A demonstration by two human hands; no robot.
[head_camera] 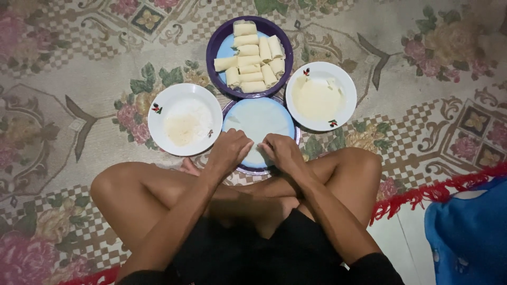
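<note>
Both hands on wrapper, prob. folding

Four round dishes are sitting on the patterned carpet. Two are white bowls: one white bowl lying at 9 o'clock of the group, one white bowl lying at 3 o'clock. Two are purple-rimmed plates: one far plate at 12 o'clock, carrying about eleven pale rolls, and one near plate at 6 o'clock, carrying one flat pale wrapper. Two hands are resting over the near plate: one left hand, one right hand. One blue cloth is lying at 4 o'clock.
</note>
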